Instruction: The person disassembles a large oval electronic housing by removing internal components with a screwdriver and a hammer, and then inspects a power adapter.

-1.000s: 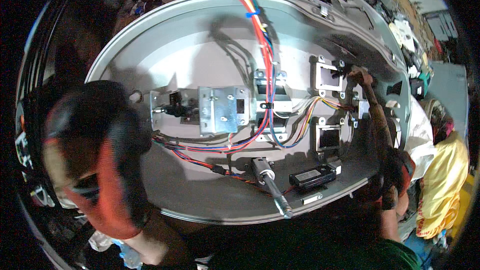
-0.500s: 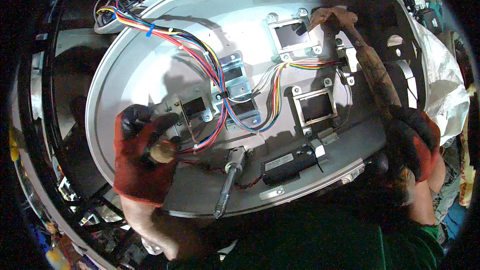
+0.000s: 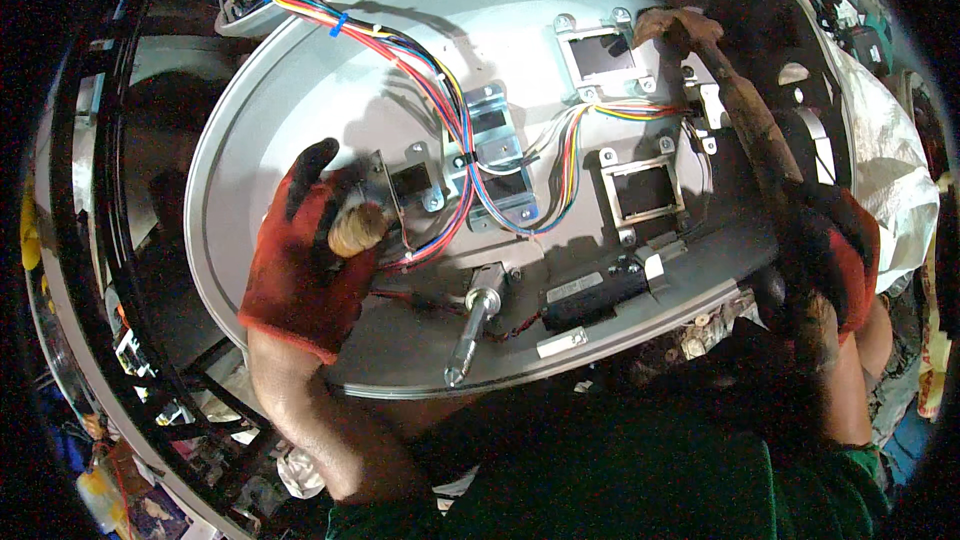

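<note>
My right hand [image 3: 845, 265], in a red and black glove, is wrapped round the long wooden handle of a hammer [image 3: 755, 120]. Its rusty head lies over the far right of a large grey casing [image 3: 330, 90]. On the casing's left side, my left hand [image 3: 310, 255], gloved alike, closes round a tan, blunt-ended handle [image 3: 358, 230] seen nearly end-on, one finger pointing up. What lies beyond that end is hidden by the fingers. Beside them stands a small metal bracket [image 3: 390, 200] around a rectangular opening.
A bundle of coloured wires [image 3: 425, 80] crosses the casing past metal brackets [image 3: 490, 130] and rectangular frames [image 3: 645, 195]. Near its front edge are a threaded metal lock cylinder [image 3: 475, 315] and a black box [image 3: 595, 295]. White sacking [image 3: 885, 165] lies at right.
The casing appears shifted slightly right and up in the picture. My left hand has moved up and right, with one finger now stretched upward. My right hand keeps the hammer in nearly the same place.
</note>
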### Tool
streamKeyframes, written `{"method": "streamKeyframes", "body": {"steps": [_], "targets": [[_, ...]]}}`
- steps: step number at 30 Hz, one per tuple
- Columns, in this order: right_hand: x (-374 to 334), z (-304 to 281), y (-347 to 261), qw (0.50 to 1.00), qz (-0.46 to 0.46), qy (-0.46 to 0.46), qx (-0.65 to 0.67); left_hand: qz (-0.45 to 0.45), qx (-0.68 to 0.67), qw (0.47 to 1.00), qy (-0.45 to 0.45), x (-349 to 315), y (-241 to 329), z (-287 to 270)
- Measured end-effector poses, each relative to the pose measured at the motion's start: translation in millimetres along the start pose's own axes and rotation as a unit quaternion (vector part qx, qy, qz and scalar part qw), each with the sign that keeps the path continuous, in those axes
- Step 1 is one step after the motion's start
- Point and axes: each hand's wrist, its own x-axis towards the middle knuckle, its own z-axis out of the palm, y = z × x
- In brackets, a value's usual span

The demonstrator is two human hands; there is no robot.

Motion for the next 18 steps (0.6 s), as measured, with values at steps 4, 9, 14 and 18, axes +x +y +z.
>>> {"method": "streamKeyframes", "body": {"steps": [4, 9, 14, 18], "targets": [[-15, 7, 9, 0.996, 0.039, 0.034, 0.068, -0.024, -0.067, 0.997, -0.004, -1, 1, 4], [15, 4, -5, 0.999, -0.02, 0.003, 0.038, -0.251, -0.495, 0.832, -0.006, 5, -17, 8], [23, 0, -22, 1.0, -0.005, 0.024, 0.007, -0.08, -0.011, 0.995, -0.059, 5, -10, 4], [27, -3, -29, 0.997, -0.045, 0.062, 0.013, -0.047, 0.166, 0.984, -0.036, 8, 4, 2]]}}
